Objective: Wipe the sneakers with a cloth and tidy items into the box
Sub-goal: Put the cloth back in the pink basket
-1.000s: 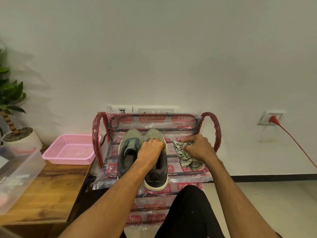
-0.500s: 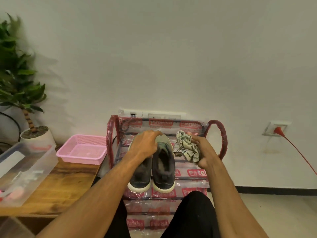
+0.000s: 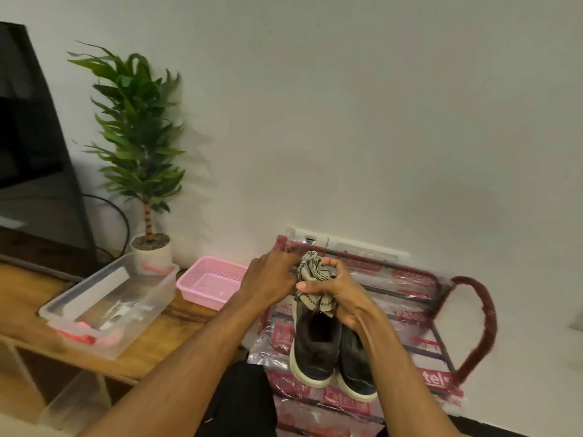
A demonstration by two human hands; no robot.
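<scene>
Two dark grey sneakers (image 3: 318, 348) with white soles are lifted side by side above the plastic-wrapped red shoe rack (image 3: 438, 335), heels toward me. My left hand (image 3: 271, 282) grips them at the toe end, which it hides. My right hand (image 3: 337, 294) grips a crumpled striped cloth (image 3: 310, 280) and holds it against the tops of the sneakers. A clear plastic box (image 3: 107, 301) with a few small items inside sits on the wooden table at the left.
A pink basket (image 3: 209, 282) stands on the wooden table (image 3: 167, 339) between the clear box and the rack. A potted plant (image 3: 142, 152) and a dark screen (image 3: 31, 146) are at the back left. The white wall is close behind the rack.
My left hand has raised the sneakers off the rack. My right hand picked up the cloth and brought it onto the sneakers. The view swung left, showing the plant and the screen.
</scene>
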